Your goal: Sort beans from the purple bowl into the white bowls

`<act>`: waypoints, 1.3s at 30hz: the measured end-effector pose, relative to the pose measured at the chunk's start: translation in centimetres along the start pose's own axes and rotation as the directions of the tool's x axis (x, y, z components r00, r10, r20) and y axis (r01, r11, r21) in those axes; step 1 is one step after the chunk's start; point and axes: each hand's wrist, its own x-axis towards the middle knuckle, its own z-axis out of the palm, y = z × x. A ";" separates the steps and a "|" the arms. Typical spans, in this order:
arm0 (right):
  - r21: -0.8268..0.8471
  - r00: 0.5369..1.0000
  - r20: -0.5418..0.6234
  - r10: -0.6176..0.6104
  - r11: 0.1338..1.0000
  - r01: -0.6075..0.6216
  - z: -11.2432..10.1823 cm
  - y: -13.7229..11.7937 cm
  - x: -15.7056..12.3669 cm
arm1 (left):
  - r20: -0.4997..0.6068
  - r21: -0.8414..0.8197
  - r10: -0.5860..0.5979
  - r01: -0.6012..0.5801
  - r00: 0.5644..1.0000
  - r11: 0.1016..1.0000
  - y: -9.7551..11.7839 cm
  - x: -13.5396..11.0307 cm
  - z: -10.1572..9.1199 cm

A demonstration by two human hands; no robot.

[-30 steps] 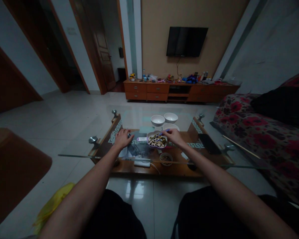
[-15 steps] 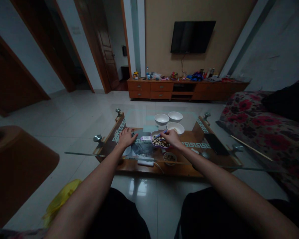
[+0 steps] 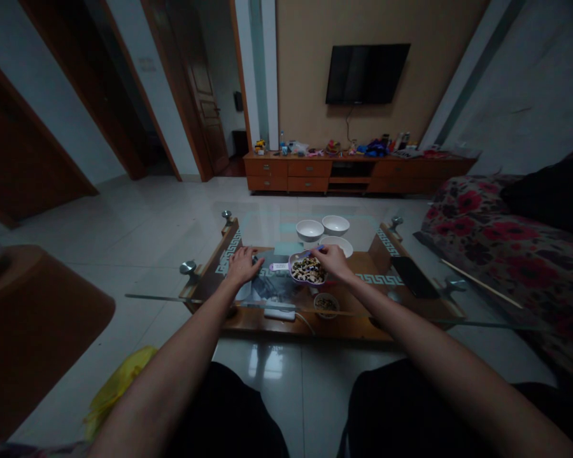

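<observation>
My left hand (image 3: pixel 242 266) lies with fingers spread on a dark printed sheet (image 3: pixel 267 286) on the glass-topped table (image 3: pixel 205 294). My right hand (image 3: pixel 333 261) grips a thin blue utensil (image 3: pixel 319 247), mostly hidden in the fingers, just over a purple-rimmed lobed dish (image 3: pixel 308 270) of mixed dark and pale pieces. Between my hands lies a small white-and-purple strip (image 3: pixel 279 266). Beyond the dish stand white bowls (image 3: pixel 309 230) and a wider white bowl (image 3: pixel 339 246). A small bowl of seeds (image 3: pixel 326 305) sits nearer me, seen through the glass.
A white power bank (image 3: pixel 279 313) with a cable sits low under the glass. A black phone (image 3: pixel 414 277) lies at the right. A floral sofa (image 3: pixel 496 267) runs along the right, a brown ottoman (image 3: pixel 33 331) stands left, and a yellow plastic bag (image 3: pixel 119 389) lies on the floor.
The view has shifted slightly as my head moved. My right hand has moved over the dish and now covers more of the blue utensil. My left hand stays on the sheet.
</observation>
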 end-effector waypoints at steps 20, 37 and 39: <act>0.133 0.964 -0.235 0.123 0.987 -0.094 -16.2 9.8 -1.7 | -0.012 -0.007 0.000 -0.001 1.000 1.000 -0.2 0.3 0.2; -0.119 0.992 0.124 0.024 0.993 -0.009 -1.8 0.0 -0.9 | -0.020 -0.001 0.002 -0.002 1.000 1.000 -0.3 0.3 0.4; -0.092 0.990 0.135 0.032 0.996 -0.019 -1.5 0.3 -0.9 | -0.019 0.001 0.004 -0.004 1.000 1.000 -0.2 0.2 0.3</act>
